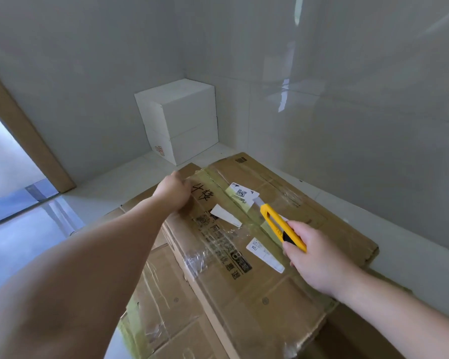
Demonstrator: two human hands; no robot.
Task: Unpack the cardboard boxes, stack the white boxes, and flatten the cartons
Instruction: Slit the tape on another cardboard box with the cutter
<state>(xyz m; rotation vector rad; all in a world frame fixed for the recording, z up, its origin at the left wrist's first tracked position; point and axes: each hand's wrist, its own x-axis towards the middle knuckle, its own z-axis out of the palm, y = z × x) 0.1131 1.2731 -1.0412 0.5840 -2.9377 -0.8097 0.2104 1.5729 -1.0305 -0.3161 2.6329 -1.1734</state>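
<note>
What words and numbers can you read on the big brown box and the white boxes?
"WU": on a small white label on the top of the cardboard box.
Handwritten black characters by the left hand: too unclear to read.
Printed Chinese text along the box top: too blurred to read.
QR code sticker: its small print is unreadable.
Red marks on the lower white box: too small.

The left arm reached forward, nearly straight, and the left hand (175, 191) lay knuckles-up with its fingers curled over the far edge of the carton (246, 255). The right arm came in from the lower right, bent at the wrist. The right hand (313, 251) gripped a yellow knife (280, 226) by its rear end, the tip pointing away toward the taped seam.
</note>
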